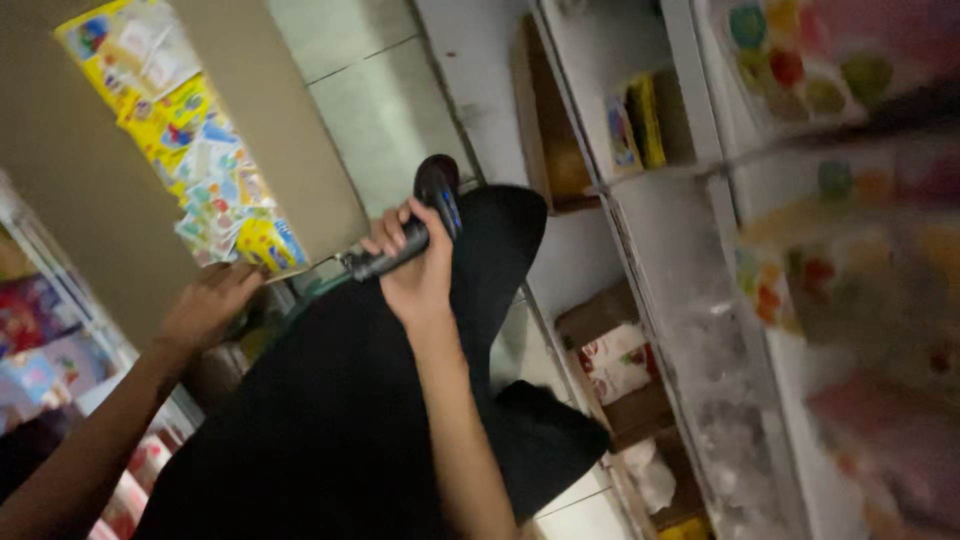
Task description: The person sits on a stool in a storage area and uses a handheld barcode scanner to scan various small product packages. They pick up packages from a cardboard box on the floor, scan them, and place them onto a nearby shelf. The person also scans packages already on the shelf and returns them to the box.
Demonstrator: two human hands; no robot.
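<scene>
My right hand [415, 270] is closed around a dark handheld device [412, 228], black with a blue-trimmed head, held above my lap in black clothing [340, 420]. My left hand [208, 305] reaches to the lower edge of a large brown cardboard box [90, 190], fingers resting against it. A strip of colourful yellow and blue packets [195, 140] lies across the box's face, just above my left hand. Whether my left hand grips anything is hidden by the dim, blurred view.
White shelving [640, 200] runs along the right, holding small yellow and blue packs [635, 125], brown boxes [620, 370] and clear bags of coloured goods [850, 260]. Pale floor tiles [370, 90] show at the top. Coloured packages [40, 340] stack at the left edge.
</scene>
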